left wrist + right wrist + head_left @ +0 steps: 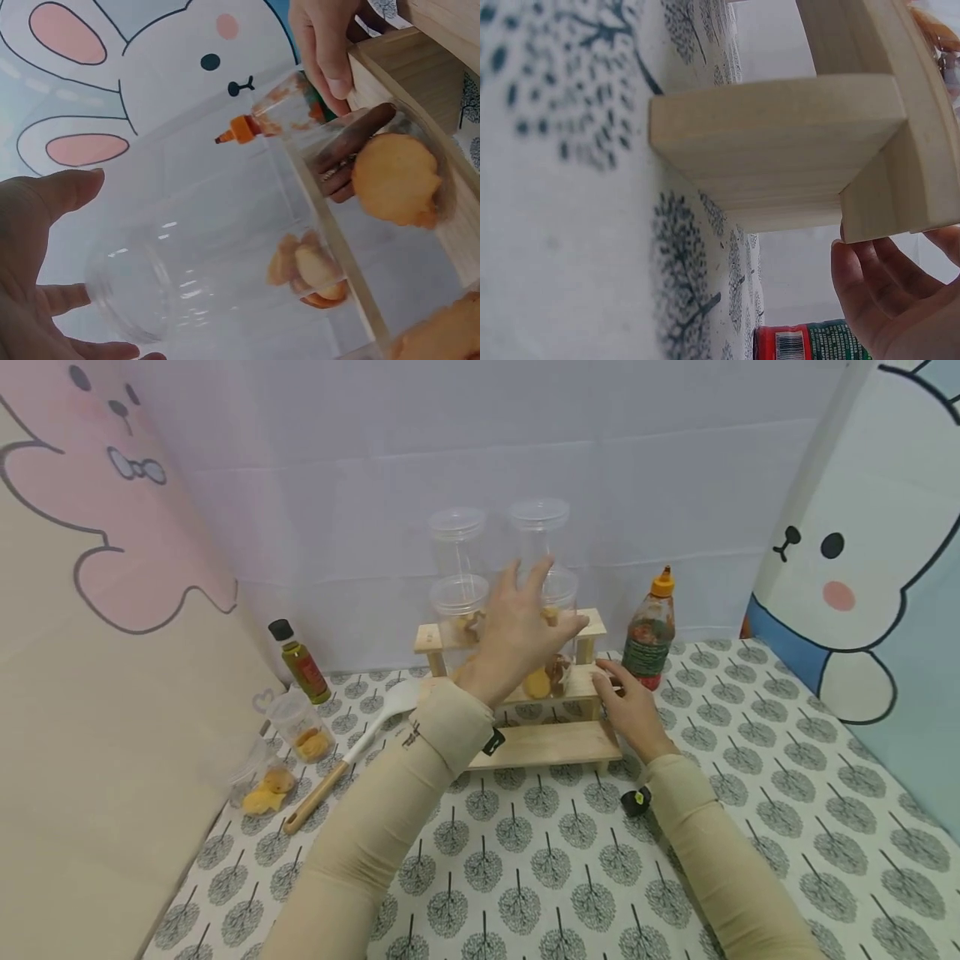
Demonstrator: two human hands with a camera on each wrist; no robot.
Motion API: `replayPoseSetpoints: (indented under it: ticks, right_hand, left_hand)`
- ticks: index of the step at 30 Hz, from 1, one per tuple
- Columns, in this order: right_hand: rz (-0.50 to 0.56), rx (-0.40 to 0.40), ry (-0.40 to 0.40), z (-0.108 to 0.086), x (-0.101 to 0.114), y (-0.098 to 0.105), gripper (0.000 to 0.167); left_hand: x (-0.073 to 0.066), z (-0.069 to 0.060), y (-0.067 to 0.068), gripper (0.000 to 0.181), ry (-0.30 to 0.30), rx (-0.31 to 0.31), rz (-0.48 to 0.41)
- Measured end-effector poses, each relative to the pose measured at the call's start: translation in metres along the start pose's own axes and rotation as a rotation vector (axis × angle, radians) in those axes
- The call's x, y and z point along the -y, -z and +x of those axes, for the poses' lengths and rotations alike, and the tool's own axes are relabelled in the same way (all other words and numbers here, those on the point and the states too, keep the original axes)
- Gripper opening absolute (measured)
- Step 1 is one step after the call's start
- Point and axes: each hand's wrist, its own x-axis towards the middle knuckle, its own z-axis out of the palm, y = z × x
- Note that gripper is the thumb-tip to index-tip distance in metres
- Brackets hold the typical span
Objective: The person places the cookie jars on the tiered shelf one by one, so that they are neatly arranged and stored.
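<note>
My left hand is spread over a clear lidded jar on the stepped wooden shelf. In the left wrist view its fingers are apart around the transparent jar lid; a fingertip appears to touch the rim. Biscuits show at that jar's far end. At the shelf's right end my right hand grips a board's edge, its fingertips against the wood in the right wrist view. More clear jars stand on the upper tiers, partly hidden behind my left hand.
A red sauce bottle with an orange cap stands just right of the shelf. To the left are an oil bottle, a white spatula with a wooden handle and two tilted clear containers of snacks. Cloth walls surround the table.
</note>
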Motion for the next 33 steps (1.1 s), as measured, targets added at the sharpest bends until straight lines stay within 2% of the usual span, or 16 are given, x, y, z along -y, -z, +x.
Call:
replayPoseSetpoints:
  ticks: [5,9,13,17,19,21,22,28,33]
  right_hand:
    - [0.011,-0.005,0.009,0.000,-0.003,0.003,0.062]
    - [0.004,-0.010,0.020,0.001,-0.004,0.005,0.061]
    - [0.008,0.000,0.016,0.002,-0.003,0.004,0.061]
    - [0.020,0.003,0.011,0.004,-0.005,0.003,0.062]
    - [0.022,0.001,0.018,0.005,-0.005,0.003,0.062]
    - [0.022,0.001,0.028,0.005,-0.006,0.001,0.062]
    - [0.027,0.003,0.031,0.004,-0.005,0.001,0.062]
    - [0.043,0.003,0.032,0.003,-0.006,0.000,0.062]
    - [0.034,-0.017,0.037,0.004,-0.004,0.002,0.061]
  left_hand:
    - [-0.013,-0.015,0.014,0.086,-0.104,0.000,0.041]
    - [-0.011,-0.037,0.029,0.081,-0.234,0.011,-0.016]
    - [0.011,-0.066,0.046,0.075,-0.376,0.024,-0.052]
    - [0.046,-0.093,0.062,0.079,-0.517,0.009,-0.056]
    - [0.066,-0.105,0.069,0.083,-0.550,-0.010,-0.066]
    - [0.087,-0.118,0.077,0.084,-0.537,-0.015,-0.075]
    - [0.098,-0.124,0.080,0.085,-0.507,-0.012,-0.075]
    - [0.167,-0.162,0.095,0.086,-0.283,-0.029,-0.041]
    - [0.226,-0.185,0.103,0.086,-0.074,-0.065,-0.029]
